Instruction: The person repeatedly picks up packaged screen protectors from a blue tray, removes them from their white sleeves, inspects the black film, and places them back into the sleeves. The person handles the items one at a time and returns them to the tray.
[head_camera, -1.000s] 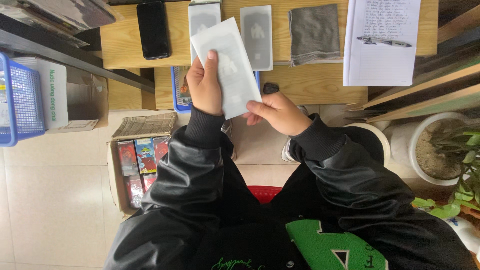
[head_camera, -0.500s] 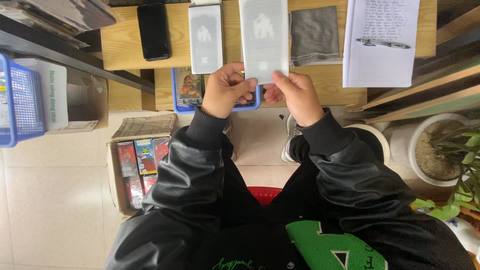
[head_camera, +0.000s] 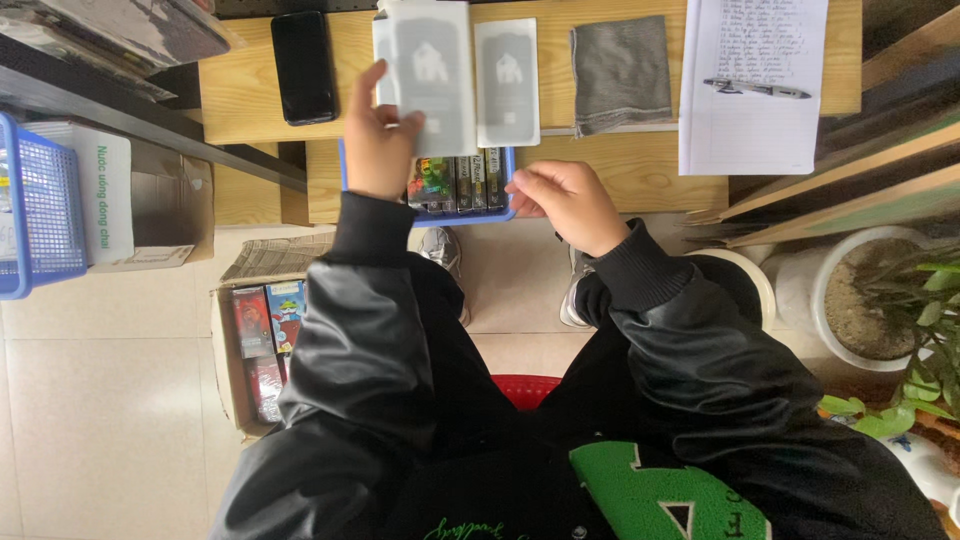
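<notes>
Left hand (head_camera: 375, 140) first: you are gripping 1 grey-white flat packet (head_camera: 428, 75) by its lower edge, lifting it above the blue tray (head_camera: 345, 170). Your right hand (head_camera: 560, 200) is hovering loosely curled and holding nothing, just right of the blue tray's front rim. Inside the tray, several colourful small boxes (head_camera: 455, 182) are standing in a row. Beyond the tray, 1 second packet (head_camera: 507, 80) is already lying flat on the wooden bench (head_camera: 240, 100), with a grey cloth (head_camera: 620, 70) further right. Judging by that, 1 packet looks placed and the held one is not yet down.
</notes>
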